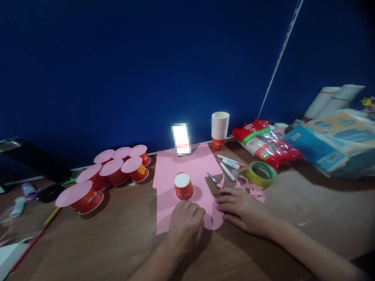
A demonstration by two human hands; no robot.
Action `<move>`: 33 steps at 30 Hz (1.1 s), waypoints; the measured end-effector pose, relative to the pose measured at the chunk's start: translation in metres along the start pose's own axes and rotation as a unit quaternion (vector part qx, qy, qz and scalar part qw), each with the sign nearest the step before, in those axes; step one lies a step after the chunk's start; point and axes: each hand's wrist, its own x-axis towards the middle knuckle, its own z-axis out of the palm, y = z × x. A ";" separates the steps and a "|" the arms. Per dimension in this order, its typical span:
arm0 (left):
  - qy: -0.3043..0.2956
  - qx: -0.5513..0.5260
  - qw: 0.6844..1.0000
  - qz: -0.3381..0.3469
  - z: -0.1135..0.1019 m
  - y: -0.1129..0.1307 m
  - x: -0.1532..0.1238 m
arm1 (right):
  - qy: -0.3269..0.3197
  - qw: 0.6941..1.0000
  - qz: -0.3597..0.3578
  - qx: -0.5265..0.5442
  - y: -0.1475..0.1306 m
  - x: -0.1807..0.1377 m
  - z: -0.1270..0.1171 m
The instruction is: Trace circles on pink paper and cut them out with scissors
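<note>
1. Position: the upturned cup (184, 189), my landmark, stands on the pink sheet (190, 164), which lies over the table (102, 242).
2. My left hand (187, 222) rests just on the near side of the upturned cup, fingers bent inward; what lies beneath them is hidden, so I can't make out a grip.
3. My right hand (241, 208) lies to the right of the upturned cup and nearer me, fingers extended and slightly spread, gripping nothing visible.
4. Risk, in my judgement: the upturned cup is lightweight and close to my left knuckles; a forward push could slide or tip it.
5. Risk: a tug at the rounded pink piece (213, 220), to the near right of the upturned cup, could drag that cup if the piece joins the sheet. I can't determine whether it does.
6. Risk: the metal blade (213, 178), right of the upturned cup and slightly beyond it, could nick a careless right finger. Pink scraps (249, 187) further right of that cup could cling to my fingers.
7. Orientation: the upturned cup has its mouth down and white base up; its axis runs vertically, with no evident tilt.
</note>
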 end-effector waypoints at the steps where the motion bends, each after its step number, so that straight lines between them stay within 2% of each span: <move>1: -0.012 0.005 1.000 0.006 0.001 0.000 0.000 | 0.004 1.000 0.002 0.005 0.003 -0.002 0.002; 4: -0.047 -0.003 0.999 0.011 0.003 -0.002 0.001 | 0.019 0.999 0.023 0.032 0.016 -0.005 0.009; 7: -0.058 -0.025 0.998 0.014 0.004 -0.003 0.002 | 0.028 0.998 0.032 0.052 0.030 -0.005 0.015; 12: -0.057 -0.075 0.995 0.015 0.004 -0.001 0.000 | 0.035 0.999 0.038 0.003 0.042 -0.004 0.016; 17: -0.045 -0.133 0.990 0.005 0.002 0.001 0.000 | 0.063 0.993 0.061 -0.077 0.039 -0.004 0.015; 22: -0.034 -0.161 0.986 0.016 -0.003 0.004 0.005 | 0.047 0.995 0.027 -0.086 0.020 -0.002 0.007; 26: -0.032 -0.173 0.984 0.014 -0.004 0.005 0.006 | 0.062 0.993 0.056 -0.088 0.009 0.000 -0.004; 30: -0.036 -0.171 0.985 0.003 -0.003 0.006 0.004 | 0.069 0.985 0.103 -0.124 0.019 0.004 -0.012; 33: -0.034 -0.168 0.985 0.002 -0.002 0.006 0.003 | 0.060 0.969 0.140 -0.197 0.034 0.011 -0.021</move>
